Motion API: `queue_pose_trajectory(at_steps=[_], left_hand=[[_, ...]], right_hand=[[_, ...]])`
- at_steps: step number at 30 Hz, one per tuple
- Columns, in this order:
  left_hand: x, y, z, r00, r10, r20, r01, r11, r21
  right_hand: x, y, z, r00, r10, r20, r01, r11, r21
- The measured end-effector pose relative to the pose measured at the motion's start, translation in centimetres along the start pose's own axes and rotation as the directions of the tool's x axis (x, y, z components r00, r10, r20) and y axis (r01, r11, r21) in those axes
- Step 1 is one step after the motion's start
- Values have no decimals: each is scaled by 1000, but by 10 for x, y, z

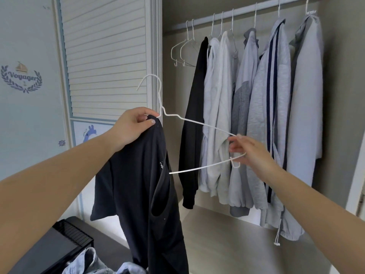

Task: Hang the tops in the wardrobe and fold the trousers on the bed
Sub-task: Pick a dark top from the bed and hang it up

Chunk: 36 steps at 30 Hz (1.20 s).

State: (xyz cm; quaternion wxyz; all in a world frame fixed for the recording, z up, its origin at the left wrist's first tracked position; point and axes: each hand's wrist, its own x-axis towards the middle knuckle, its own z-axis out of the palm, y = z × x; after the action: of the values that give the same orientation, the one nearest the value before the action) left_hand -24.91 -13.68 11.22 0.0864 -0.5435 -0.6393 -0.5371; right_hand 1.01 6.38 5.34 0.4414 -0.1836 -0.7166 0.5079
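Head view: left hand (136, 123) pinches black top (138, 184) and hanger (197, 127) neck, while right hand (245, 153), fingers loosely curled, holds its bare far end.

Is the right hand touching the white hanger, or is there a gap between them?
Touching. The head view shows the right hand with its fingers around the far end of the white hanger, whose wire passes between them.

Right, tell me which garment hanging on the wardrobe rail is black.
The black long-sleeved top, leftmost garment on the wardrobe rail, just right of the two empty white wire hangers. Every other hung top is grey or pale.
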Motion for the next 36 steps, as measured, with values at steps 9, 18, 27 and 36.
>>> queue_pose_trajectory(at_steps=[9,18,27,36], left_hand=[[3,0,5,999,24,-43,-23,1000,20],[-2,7,-4,998,30,-54,-30,1000,4],[-40,-43,-47,984,-24,174,-31,952,306],[-30,-32,-8,956,132,261,-212,928,305]], right_hand=[[-56,20,68,788,-376,487,605,614,-507],[-71,70,121,760,24,650,544,523,-656],[-25,52,29,838,85,538,491,310,-814],[0,-19,37,829,-13,559,525,364,-770]])
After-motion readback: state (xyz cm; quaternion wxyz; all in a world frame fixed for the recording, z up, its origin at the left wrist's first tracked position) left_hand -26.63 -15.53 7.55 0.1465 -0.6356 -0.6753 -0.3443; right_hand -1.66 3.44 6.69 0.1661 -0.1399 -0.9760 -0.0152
